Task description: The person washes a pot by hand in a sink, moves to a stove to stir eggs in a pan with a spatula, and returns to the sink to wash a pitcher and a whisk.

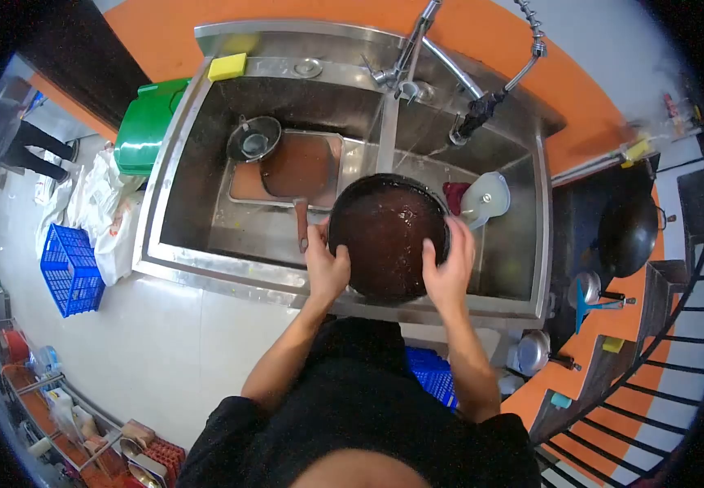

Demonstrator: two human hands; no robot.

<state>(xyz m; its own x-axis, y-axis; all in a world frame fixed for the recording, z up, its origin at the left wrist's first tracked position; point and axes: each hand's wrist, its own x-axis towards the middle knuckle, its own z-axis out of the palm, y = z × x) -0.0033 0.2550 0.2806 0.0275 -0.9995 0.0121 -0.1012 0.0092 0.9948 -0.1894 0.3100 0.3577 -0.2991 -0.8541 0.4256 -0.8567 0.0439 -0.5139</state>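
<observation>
Holding a round dark pan point(389, 244), probably wet inside, over the sink point(230, 279) at the centre of the frame; pinching its left side with left hand point(327, 264), right side with right hand point(450, 264).

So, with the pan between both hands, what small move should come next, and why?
Probably shift the pan toward the spray nozzle over the right basin: its glistening inside looks wet, and the left hand and right hand hold it at opposite sides.
</observation>
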